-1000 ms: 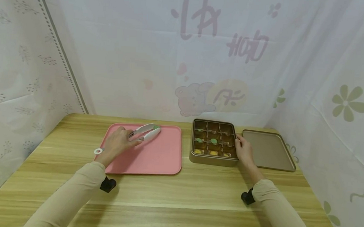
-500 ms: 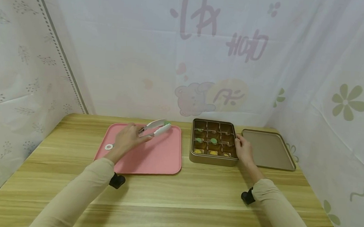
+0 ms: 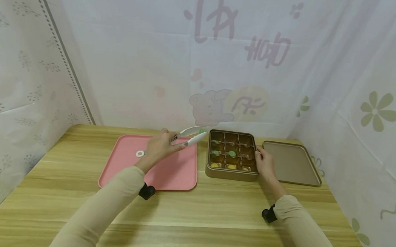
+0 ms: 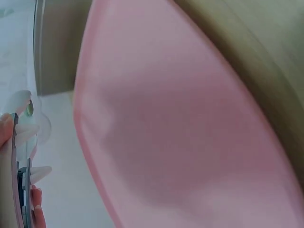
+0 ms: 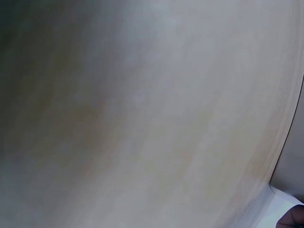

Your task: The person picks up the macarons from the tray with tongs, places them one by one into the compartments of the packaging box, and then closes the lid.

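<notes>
My left hand [image 3: 160, 145] grips a pair of tongs [image 3: 190, 130] with white scalloped tips. Between those tips is a small green piece [image 3: 202, 131], just left of the box's back corner. In the left wrist view the tongs [image 4: 23, 190] show at the left edge, with fingertips on both arms. My right hand [image 3: 266, 163] holds the right side of a bronze tin box [image 3: 232, 174], fingers at its rim. Brown compartments fill the box; yellow pieces [image 3: 231, 166] lie in the front row, and green pieces [image 3: 232, 154] sit farther back.
A pink tray [image 3: 181, 175] lies under my left arm, left of the box. The box's flat lid [image 3: 291, 163] rests on the table [image 3: 212, 219] to the right. Printed cloth [image 3: 147, 60] hangs behind the table and along both sides.
My left hand has carried the tongs and the green piece rightward, from over the pink tray to beside the box. The right hand and the box have stayed in place.
</notes>
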`<action>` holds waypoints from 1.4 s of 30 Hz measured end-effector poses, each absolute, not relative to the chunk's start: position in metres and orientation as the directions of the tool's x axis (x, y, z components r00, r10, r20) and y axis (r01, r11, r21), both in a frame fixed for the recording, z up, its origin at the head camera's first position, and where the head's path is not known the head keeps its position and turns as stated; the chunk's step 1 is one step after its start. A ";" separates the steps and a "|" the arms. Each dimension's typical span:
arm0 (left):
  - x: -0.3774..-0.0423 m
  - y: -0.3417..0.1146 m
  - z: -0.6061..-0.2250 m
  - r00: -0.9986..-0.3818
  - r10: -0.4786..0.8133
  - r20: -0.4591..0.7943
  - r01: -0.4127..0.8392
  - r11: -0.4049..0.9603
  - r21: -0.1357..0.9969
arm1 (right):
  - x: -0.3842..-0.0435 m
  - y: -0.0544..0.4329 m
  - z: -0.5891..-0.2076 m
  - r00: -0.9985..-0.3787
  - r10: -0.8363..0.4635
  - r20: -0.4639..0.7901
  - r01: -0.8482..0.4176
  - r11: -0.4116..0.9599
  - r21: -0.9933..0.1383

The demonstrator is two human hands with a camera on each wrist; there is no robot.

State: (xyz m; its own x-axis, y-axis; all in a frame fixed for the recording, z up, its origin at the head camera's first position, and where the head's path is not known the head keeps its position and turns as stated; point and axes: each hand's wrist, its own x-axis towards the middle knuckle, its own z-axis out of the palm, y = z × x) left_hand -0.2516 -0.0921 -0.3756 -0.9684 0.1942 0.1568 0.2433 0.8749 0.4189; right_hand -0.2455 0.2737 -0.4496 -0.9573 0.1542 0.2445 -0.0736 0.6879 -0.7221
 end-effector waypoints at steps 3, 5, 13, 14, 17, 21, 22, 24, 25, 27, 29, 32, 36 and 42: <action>-0.254 -0.078 -0.373 -0.963 0.211 0.166 0.262 0.870 0.417 | -0.245 0.274 -0.449 -0.957 0.150 0.247 -0.078 0.689 -0.720; -0.256 -0.070 -0.373 -0.962 0.219 0.165 0.269 0.872 0.409 | -0.244 0.273 -0.448 -0.958 0.148 0.245 -0.078 0.688 -0.722; -0.262 -0.036 -0.374 -0.949 0.265 0.172 0.311 0.881 0.357 | -0.244 0.273 -0.448 -0.960 0.144 0.240 -0.082 0.675 -0.733; -0.263 -0.033 -0.374 -0.948 0.269 0.168 0.312 0.882 0.353 | -0.244 0.273 -0.448 -0.961 0.144 0.238 -0.080 0.676 -0.733; -0.265 -0.022 -0.375 -0.948 0.278 0.155 0.316 0.881 0.352 | -0.244 0.272 -0.449 -0.961 0.145 0.235 -0.078 0.675 -0.734; -0.267 -0.011 -0.376 -0.948 0.283 0.145 0.317 0.885 0.341 | -0.244 0.271 -0.449 -0.961 0.143 0.235 -0.081 0.670 -0.738; -0.267 -0.009 -0.376 -0.948 0.284 0.144 0.317 0.886 0.339 | -0.244 0.271 -0.450 -0.961 0.142 0.237 -0.083 0.670 -0.737; -0.268 -0.005 -0.376 -0.948 0.285 0.144 0.317 0.891 0.325 | -0.244 0.271 -0.450 -0.961 0.141 0.239 -0.085 0.669 -0.738; -0.268 -0.003 -0.376 -0.948 0.285 0.145 0.317 0.891 0.324 | -0.244 0.271 -0.450 -0.960 0.141 0.241 -0.087 0.669 -0.738; -0.269 0.000 -0.377 -0.948 0.285 0.142 0.316 0.894 0.318 | -0.244 0.272 -0.449 -0.959 0.143 0.246 -0.090 0.668 -0.739; -0.269 0.003 -0.377 -0.950 0.280 0.136 0.309 0.899 0.311 | -0.244 0.272 -0.449 -0.958 0.144 0.248 -0.091 0.668 -0.739; -0.269 0.007 -0.377 -0.955 0.268 0.126 0.294 0.907 0.303 | -0.245 0.272 -0.449 -0.958 0.143 0.248 -0.091 0.667 -0.739; -0.269 0.011 -0.379 -0.958 0.258 0.123 0.284 0.914 0.291 | -0.246 0.273 -0.449 -0.959 0.146 0.242 -0.087 0.661 -0.746; -0.268 0.015 -0.382 -0.960 0.254 0.120 0.279 0.917 0.286 | -0.245 0.272 -0.449 -0.961 0.151 0.233 -0.079 0.655 -0.752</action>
